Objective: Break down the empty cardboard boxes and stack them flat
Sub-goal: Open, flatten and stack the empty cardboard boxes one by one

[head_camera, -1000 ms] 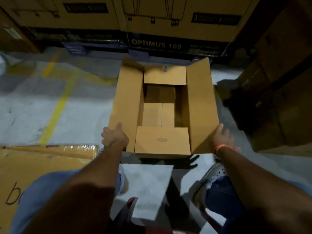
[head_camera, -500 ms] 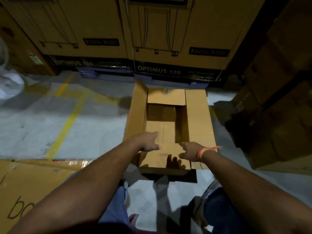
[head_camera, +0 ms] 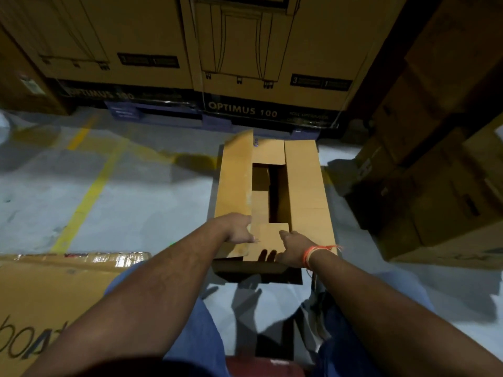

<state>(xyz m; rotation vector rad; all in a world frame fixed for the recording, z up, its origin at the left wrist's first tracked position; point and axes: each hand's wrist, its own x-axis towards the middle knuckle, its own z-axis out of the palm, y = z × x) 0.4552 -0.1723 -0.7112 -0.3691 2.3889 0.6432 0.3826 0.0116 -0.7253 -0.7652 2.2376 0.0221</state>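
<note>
A brown cardboard box [head_camera: 306, 186] stands on the grey floor in front of me, top up. Its right long flap lies folded in flat. The left long flap [head_camera: 235, 180] leans inward, with its far end still raised. My left hand [head_camera: 239, 231] curls its fingers over the near end of that left flap. My right hand [head_camera: 292, 247], with an orange thread at the wrist, rests with straight fingers on the near short flap [head_camera: 272, 235]. A dark gap in the middle shows the box's inside.
Large printed cartons [head_camera: 245, 63] marked OPTIMUS 100 stand on a blue pallet right behind the box. More stacked boxes [head_camera: 435, 172] crowd the right side. A flattened carton [head_camera: 49, 295] lies at lower left. Yellow lines [head_camera: 87, 197] cross the floor on the left.
Both hands left the outer edges of the spread long flaps and came to the box's near end. The long flaps have swung inward, and the view has tilted up.
</note>
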